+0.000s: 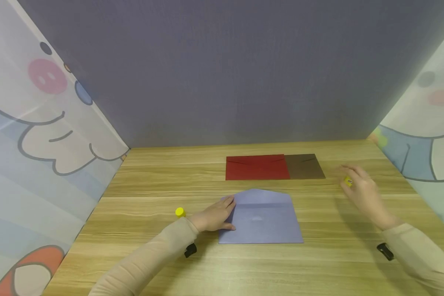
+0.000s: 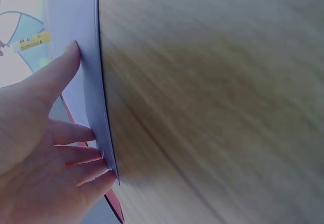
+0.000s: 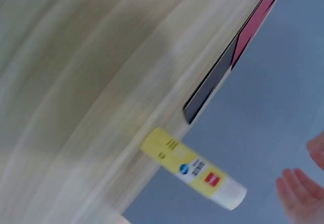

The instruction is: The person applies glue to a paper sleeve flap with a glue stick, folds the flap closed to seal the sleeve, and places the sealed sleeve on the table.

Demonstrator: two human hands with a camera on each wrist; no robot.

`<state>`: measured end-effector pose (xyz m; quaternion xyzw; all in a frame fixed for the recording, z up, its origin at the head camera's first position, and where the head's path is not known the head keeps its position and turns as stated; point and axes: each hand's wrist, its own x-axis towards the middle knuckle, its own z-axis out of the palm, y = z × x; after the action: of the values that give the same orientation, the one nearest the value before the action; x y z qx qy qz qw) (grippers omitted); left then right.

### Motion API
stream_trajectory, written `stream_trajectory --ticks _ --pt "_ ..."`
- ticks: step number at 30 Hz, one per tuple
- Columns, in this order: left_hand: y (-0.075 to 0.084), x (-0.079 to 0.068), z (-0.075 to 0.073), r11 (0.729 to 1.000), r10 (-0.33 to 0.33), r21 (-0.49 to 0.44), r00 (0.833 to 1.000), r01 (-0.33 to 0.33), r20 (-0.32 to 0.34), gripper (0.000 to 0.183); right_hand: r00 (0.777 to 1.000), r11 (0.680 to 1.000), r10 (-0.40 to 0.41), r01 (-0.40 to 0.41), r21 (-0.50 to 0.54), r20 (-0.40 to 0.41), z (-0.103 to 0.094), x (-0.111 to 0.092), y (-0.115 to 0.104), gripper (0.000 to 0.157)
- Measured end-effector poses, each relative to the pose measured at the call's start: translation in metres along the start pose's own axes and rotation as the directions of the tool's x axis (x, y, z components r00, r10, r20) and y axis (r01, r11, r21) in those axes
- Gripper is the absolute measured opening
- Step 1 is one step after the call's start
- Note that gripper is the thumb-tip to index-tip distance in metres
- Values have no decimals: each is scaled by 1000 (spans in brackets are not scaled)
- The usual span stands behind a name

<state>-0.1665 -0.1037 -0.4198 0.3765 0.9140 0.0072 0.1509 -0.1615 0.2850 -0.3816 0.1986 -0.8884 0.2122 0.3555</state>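
Yellow glue stick [image 3: 191,167], white-ended

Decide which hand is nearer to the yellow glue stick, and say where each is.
Right. The right hand is close beside the glue stick; the left hand is farther off, touching the lavender envelope's left side.

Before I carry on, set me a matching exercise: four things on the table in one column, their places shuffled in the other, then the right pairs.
Things:
1. Purple envelope
2. Red envelope
3. Glue stick
4. Yellow cap

Places:
A. Closest to the right hand
B. Under the fingers of the left hand
C. Beside the left sleeve
D. Next to the brown envelope

Right pairs: 1-B, 2-D, 3-A, 4-C.
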Motion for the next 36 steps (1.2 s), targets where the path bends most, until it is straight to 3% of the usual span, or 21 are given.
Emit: stream_trajectory --ticks 5,10,18,28,36 --pt "0 0 0 1000 0 -8 1000 0 0 78 992 994 101 -97 43 -78 -3 -2 11 41" --pt "1 -1 -1 1000 7 -6 1000 -7 -8 78 969 965 247 -244 98 -11 -8 -3 19 49" --pt "2 -1 -2 1000 7 -4 1000 -7 -7 78 870 864 451 -481 146 199 -13 -6 34 54" --pt "2 -2 -2 1000 9 17 1000 -9 -12 77 776 777 523 -605 176 353 -6 -8 44 65" --pt "3 -2 -2 1000 12 20 1000 -12 -20 77 730 733 522 -649 205 442 0 -11 49 51"
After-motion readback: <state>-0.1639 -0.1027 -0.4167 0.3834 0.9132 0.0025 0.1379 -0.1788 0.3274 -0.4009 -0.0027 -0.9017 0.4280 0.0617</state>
